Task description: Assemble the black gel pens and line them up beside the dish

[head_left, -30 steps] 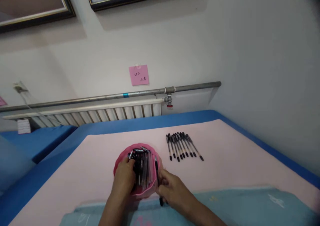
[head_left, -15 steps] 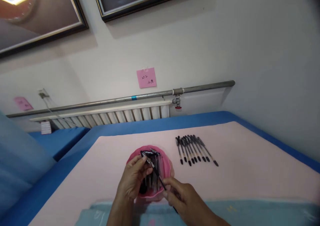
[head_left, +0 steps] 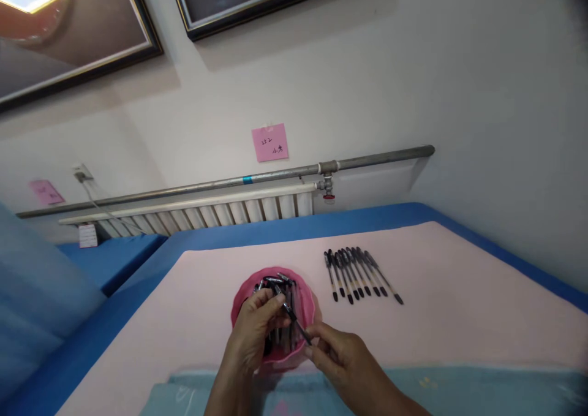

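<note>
Over a round pink bowl [head_left: 309, 302] my two hands share one black-capped pen [head_left: 299, 329]. My left hand [head_left: 252, 324] pinches its dark upper end between thumb and fingers. The lower end of its barrel is gripped by the thumb and forefinger of my right hand [head_left: 344, 358], at the bowl's right edge. Beneath the hands, the bowl holds many loose pens and dark parts [head_left: 285, 336], partly covered by my left hand. To the right, several assembled black-capped pens [head_left: 353, 275] lie side by side in a slanted row.
A pink sheet [head_left: 184, 318] covers the blue-edged table [head_left: 239, 235], with a light-blue cloth [head_left: 459, 388] along the near edge. Behind stand a white radiator [head_left: 220, 214] and a metal pipe [head_left: 367, 160]. A blue curtain [head_left: 41, 293] hangs at the left.
My left hand has moved slightly right and down along the pen, closer to my right hand. The pen's lower end no longer sticks out below my right hand. The row of pens is unchanged.
</note>
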### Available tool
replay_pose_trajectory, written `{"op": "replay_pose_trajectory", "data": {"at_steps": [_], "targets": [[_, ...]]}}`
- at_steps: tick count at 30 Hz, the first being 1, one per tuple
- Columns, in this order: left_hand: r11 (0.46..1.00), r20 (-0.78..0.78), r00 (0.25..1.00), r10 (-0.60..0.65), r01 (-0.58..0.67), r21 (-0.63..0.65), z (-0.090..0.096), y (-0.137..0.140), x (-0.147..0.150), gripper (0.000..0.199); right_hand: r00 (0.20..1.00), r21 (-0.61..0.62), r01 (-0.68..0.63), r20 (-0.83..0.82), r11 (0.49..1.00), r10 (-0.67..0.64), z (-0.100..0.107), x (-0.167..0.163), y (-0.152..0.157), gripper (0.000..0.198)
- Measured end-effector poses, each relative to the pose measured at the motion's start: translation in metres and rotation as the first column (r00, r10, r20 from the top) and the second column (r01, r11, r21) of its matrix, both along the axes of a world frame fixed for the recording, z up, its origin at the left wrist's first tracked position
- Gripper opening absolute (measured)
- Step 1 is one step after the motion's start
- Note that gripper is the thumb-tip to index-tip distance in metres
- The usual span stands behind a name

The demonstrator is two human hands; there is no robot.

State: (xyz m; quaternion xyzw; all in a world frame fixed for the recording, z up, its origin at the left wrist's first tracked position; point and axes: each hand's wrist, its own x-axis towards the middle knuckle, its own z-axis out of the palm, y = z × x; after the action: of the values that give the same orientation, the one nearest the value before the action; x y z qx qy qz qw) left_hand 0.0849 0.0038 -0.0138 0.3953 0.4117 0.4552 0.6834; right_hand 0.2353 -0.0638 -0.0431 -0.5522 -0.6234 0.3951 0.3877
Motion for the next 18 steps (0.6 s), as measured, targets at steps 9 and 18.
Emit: {"op": "replay_pose_trajectory", "data": {"at_steps": [9, 18], "targets": [[1.0, -0.073, 0.997, 0.003, -0.001, 0.024, -0.007, -0.007, 0.015, 0.032, 0.916, 0.103, 0.357, 0.158, 0.928, -0.37, 0.009, 0.038, 0.018, 0.024], [0.993, -0.29, 0.952, 0.096, -0.07, 0.1, 0.0, 0.002, -0.008, 0.033, 0.631, 0.093, 0.591, 0.565, 0.802, -0.531, 0.01, 0.148, 0.044, 0.026]]}}
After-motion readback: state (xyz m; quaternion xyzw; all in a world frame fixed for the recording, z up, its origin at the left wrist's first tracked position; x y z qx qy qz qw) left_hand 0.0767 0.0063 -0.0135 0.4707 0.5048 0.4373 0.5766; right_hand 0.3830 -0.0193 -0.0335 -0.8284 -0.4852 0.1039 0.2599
